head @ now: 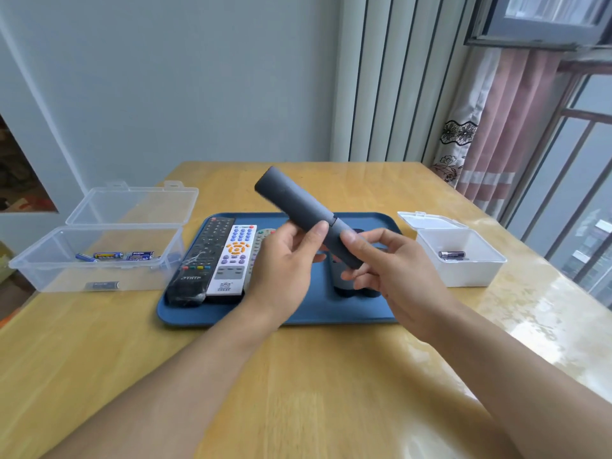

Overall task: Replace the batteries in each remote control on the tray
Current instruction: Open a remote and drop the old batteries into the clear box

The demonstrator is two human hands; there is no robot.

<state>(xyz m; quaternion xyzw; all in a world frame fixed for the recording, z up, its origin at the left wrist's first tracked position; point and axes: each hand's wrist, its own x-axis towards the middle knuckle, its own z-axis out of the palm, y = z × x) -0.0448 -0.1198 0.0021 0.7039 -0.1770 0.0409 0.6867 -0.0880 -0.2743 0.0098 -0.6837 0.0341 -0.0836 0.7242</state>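
Observation:
I hold a dark grey remote (291, 202) back side up above the blue tray (318, 313). My left hand (284, 266) grips its middle, thumb on top. My right hand (390, 260) pinches its near end, where a seam marks the battery cover. On the tray lie a black remote (200, 263), a white remote (231, 260), a grey remote (261, 240) mostly hidden by my left hand, and another dark remote (341, 279) under my right hand.
A clear open box (96, 256) at the left holds several blue batteries; one more battery (102, 285) shows at its front. A small white open box (460, 256) at the right holds dark batteries (452, 255). The wooden table (298, 392) extends toward me. A window railing stands right.

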